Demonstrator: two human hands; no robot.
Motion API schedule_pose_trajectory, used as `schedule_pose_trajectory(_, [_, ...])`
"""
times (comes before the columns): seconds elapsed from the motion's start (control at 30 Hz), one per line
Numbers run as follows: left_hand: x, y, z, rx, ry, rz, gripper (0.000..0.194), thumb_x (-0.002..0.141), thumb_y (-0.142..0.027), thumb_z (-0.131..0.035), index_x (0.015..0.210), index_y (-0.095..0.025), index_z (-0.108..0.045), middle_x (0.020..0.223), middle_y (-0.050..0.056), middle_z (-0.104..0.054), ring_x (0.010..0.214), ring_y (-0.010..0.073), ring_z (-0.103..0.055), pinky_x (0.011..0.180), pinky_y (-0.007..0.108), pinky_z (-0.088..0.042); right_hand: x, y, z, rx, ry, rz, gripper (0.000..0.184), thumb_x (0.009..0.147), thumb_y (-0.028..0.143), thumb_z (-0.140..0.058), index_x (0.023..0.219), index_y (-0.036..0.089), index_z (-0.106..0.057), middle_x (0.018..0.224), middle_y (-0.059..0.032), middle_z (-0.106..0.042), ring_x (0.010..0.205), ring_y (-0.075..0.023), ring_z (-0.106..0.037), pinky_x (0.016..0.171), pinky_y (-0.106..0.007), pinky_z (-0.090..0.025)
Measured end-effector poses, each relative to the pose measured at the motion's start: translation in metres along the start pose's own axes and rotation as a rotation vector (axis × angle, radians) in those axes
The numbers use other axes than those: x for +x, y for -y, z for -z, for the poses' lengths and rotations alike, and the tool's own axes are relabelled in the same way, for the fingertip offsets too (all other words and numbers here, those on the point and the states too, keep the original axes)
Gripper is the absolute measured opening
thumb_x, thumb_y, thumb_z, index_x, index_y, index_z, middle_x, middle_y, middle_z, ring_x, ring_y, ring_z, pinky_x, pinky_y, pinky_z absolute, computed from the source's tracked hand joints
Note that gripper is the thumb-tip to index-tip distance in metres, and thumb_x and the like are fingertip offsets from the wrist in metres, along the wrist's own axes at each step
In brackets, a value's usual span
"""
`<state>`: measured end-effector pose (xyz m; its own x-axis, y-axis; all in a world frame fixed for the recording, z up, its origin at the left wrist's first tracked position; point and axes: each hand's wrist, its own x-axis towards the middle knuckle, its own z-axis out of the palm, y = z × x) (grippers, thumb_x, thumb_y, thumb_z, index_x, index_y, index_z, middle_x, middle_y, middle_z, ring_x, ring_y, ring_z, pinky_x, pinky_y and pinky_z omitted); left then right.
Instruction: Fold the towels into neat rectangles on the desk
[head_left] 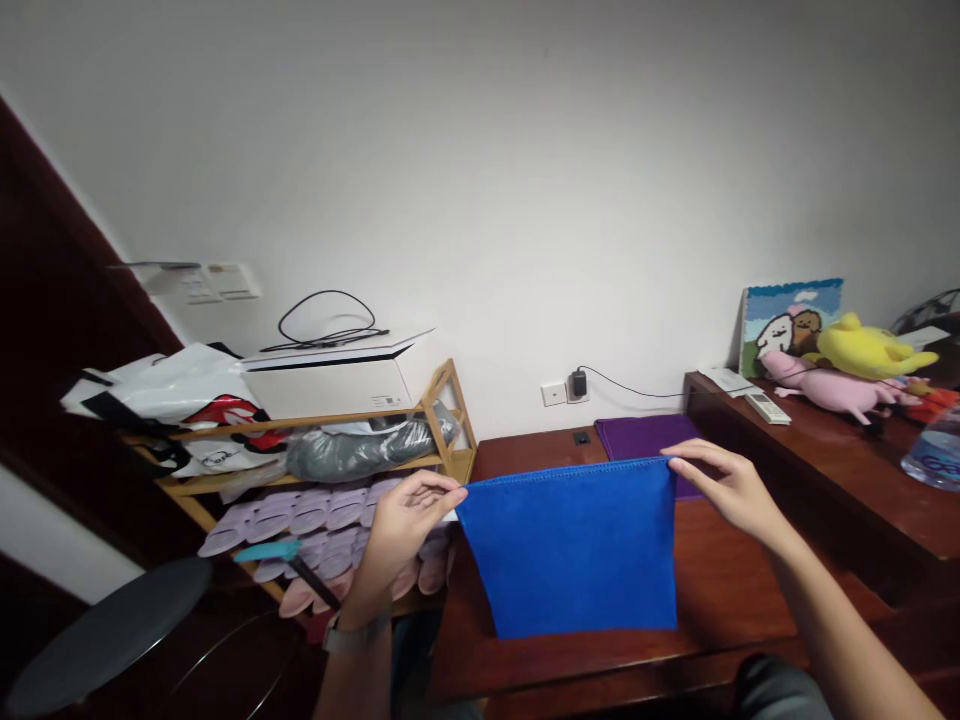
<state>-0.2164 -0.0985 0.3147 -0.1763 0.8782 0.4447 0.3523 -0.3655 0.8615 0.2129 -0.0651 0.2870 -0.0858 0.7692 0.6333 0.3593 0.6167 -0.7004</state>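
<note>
Showing at left a smooth, round, dark stool seat (112,635), then a pale wooden rack (461,467) bearing a matte white box (330,385) and rows of moulded lavender slippers (307,510). Pinching, between thumb and fingers of the left hand (409,505), the upper left corner of a soft, flat blue cloth (570,550), and letting it hang above the near part of a glossy, reddish wooden table (716,560). Revealing a purple cloth (645,437) on the far side, partly hidden. Pinching the upper right corner likewise with the right hand (727,485). Displaying at far right pink (829,388) and yellow plush toys (862,345) and a clear bottle (934,455) on a dark wooden cabinet (847,480). Bringing the blue cloth's slanting left side close to the table's left edge; stretching its stitched top edge nearly straight; leaving a broad strip of polished wood between its right side and the cabinet.
</note>
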Motion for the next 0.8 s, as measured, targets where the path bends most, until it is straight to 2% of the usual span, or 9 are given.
schedule_pose_trajectory(0.13, [-0.007,-0.003,-0.001,-0.021,0.046,-0.057,0.030,0.069,-0.044,-0.090,0.071,-0.021,-0.071,0.075,0.003,-0.077,0.070,0.0208,-0.075,0.065,0.029,-0.063,-0.018,0.007,0.010,-0.011,-0.007,-0.043,0.033,0.091,0.056,-0.072,0.097,0.025,-0.083,0.100,-0.0079,-0.081,0.091,-0.0230,-0.076,0.077,-0.031,-0.064])
schedule_pose_trajectory(0.33, [-0.031,-0.003,0.014,-0.027,0.247,-0.199,0.020,0.075,-0.032,-0.086,0.068,-0.023,-0.070,0.073,0.003,-0.076,0.069,0.0195,-0.073,0.064,0.028,-0.061,-0.051,0.016,0.027,-0.059,-0.125,-0.027,0.025,0.089,0.050,-0.076,0.088,0.026,-0.081,0.093,-0.0067,-0.081,0.087,-0.0230,-0.076,0.077,-0.029,-0.063])
schedule_pose_trajectory(0.43, [-0.032,0.006,0.014,-0.028,0.250,-0.157,0.020,0.077,-0.035,-0.085,0.071,-0.024,-0.070,0.077,0.003,-0.076,0.072,0.0198,-0.073,0.064,0.028,-0.060,-0.045,0.005,0.024,-0.070,-0.134,-0.021,0.023,0.090,0.047,-0.075,0.090,0.026,-0.081,0.095,-0.0064,-0.080,0.091,-0.0230,-0.075,0.083,-0.031,-0.062])
schedule_pose_trajectory(0.53, [-0.008,0.036,0.000,-0.009,0.241,-0.023,0.022,0.079,-0.042,-0.083,0.080,-0.023,-0.072,0.084,0.004,-0.078,0.079,0.0212,-0.074,0.072,0.030,-0.061,-0.011,-0.033,-0.002,-0.076,-0.074,-0.077,0.028,0.093,0.050,-0.070,0.097,0.024,-0.080,0.103,-0.0074,-0.081,0.097,-0.0246,-0.075,0.090,-0.035,-0.061])
schedule_pose_trajectory(0.6, [0.018,0.070,-0.016,0.015,0.255,0.034,0.027,0.079,-0.046,-0.082,0.086,-0.022,-0.072,0.086,0.004,-0.078,0.083,0.0223,-0.075,0.077,0.032,-0.062,0.021,-0.072,-0.032,-0.094,-0.014,-0.137,0.031,0.094,0.050,-0.066,0.101,0.023,-0.080,0.107,-0.0078,-0.081,0.099,-0.0253,-0.075,0.090,-0.037,-0.061])
schedule_pose_trajectory(0.7, [0.055,0.131,-0.044,0.155,0.218,0.034,0.030,0.080,-0.050,-0.076,0.085,-0.020,-0.071,0.088,0.008,-0.079,0.085,0.0252,-0.076,0.081,0.037,-0.062,0.060,-0.127,-0.086,-0.255,0.087,-0.272,0.027,0.096,0.037,-0.058,0.105,0.021,-0.078,0.112,-0.0087,-0.081,0.104,-0.0239,-0.075,0.096,-0.036,-0.058])
schedule_pose_trajectory(0.8, [0.065,0.183,-0.072,0.276,0.117,0.047,0.028,0.086,-0.046,-0.067,0.089,-0.019,-0.072,0.096,0.013,-0.079,0.097,0.0307,-0.075,0.093,0.049,-0.060,0.062,-0.159,-0.137,-0.349,0.116,-0.330,0.033,0.095,0.026,-0.052,0.117,0.017,-0.076,0.123,-0.0138,-0.077,0.116,-0.0253,-0.071,0.107,-0.040,-0.053])
